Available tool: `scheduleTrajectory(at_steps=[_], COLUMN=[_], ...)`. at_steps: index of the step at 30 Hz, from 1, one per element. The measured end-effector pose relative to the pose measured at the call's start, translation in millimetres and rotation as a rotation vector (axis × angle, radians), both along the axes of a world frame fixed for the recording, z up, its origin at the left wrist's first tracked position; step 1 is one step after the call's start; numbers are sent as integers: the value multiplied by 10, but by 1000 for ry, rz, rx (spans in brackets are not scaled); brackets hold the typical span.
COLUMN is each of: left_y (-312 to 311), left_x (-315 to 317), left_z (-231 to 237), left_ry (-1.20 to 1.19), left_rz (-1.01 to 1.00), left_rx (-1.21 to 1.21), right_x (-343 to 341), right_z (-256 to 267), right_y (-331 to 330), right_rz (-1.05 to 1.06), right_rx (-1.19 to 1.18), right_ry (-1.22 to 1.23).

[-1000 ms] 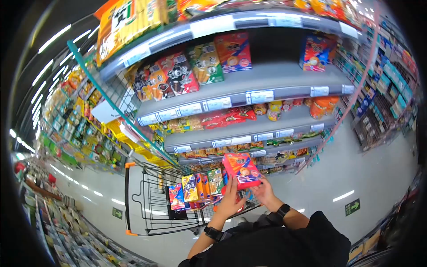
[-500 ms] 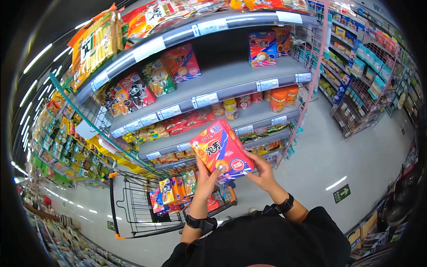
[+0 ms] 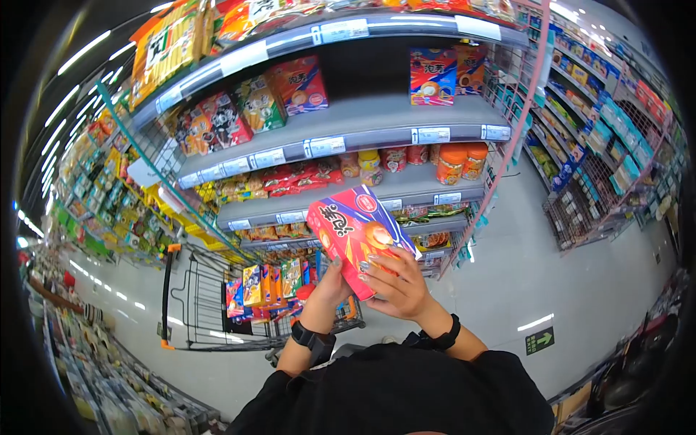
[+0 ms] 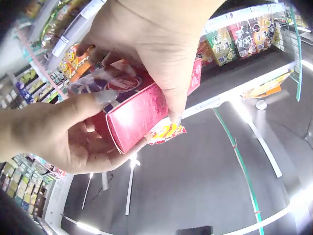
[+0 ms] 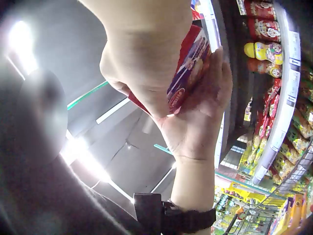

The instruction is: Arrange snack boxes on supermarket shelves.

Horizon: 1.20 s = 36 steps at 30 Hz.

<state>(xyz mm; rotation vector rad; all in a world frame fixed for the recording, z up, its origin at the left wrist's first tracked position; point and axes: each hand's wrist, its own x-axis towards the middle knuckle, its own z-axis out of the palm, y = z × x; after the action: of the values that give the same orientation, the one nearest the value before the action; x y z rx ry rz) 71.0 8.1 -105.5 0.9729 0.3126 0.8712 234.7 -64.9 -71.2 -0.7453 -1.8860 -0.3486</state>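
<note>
Both hands hold a red-and-blue cream puff box (image 3: 355,232) in front of the shelves, its printed face tilted up and turned askew. The left hand (image 3: 328,290) grips the box's lower left side. At the lower right, the right hand (image 3: 399,286) has its fingers spread over the printed face. Seen in the left wrist view, the red side panel of the box (image 4: 137,117) lies between the left hand (image 4: 151,44) and the right thumb and fingers (image 4: 98,105). In the right wrist view, the left hand (image 5: 195,117) supports the box (image 5: 188,73) from one side.
A wire shopping cart (image 3: 190,290) at the lower left carries several colourful snack boxes (image 3: 268,286). Ahead, the shelf (image 3: 362,119) bears similar boxes (image 3: 433,76), with orange-lidded jars (image 3: 451,163) one level down. An aisle floor (image 3: 507,246) runs along the right.
The box has come up from near the cart, and its printed face has turned so the round badge is now at the top. The right hand has moved from the box's right edge onto its face.
</note>
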Motion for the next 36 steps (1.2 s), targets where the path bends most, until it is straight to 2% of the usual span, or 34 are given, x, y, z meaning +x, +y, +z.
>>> scheduleTrajectory(at_steps=[1, 4, 7, 10, 15, 20, 24, 28, 36], left_y=[10, -20, -61, -84, -90, -26, 84, 193, 450], left_x=[-16, -92, -176, -195, -286, -479, -623, -728, -961], left_z=[-72, -4, 52, 137, 218, 274, 333, 430, 430], left_ry=[-126, -188, -203, -221, -183, -73, -125, -183, -324], left_rz=[-28, -36, 48, 80, 113, 113, 83, 142, 146], left_rx=[-77, -55, -52, -35, 19, 48, -8, -60, -57], right_x=[-13, -93, -152, -235, -313, -429, -571, -696, -915], right_z=[20, 62, 22, -22, -44, -13, 70, 179, 307], right_y=[-15, -18, 46, 66, 146, 258, 360, 419, 592], right_rz=[35, 82, 129, 97, -161, -186, -163, -150, -167], right_rx=[-13, 95, 134, 90, 52, -32, -42, -68, 51], right_ry=[19, 31, 25, 31, 36, 71, 80, 51, -1])
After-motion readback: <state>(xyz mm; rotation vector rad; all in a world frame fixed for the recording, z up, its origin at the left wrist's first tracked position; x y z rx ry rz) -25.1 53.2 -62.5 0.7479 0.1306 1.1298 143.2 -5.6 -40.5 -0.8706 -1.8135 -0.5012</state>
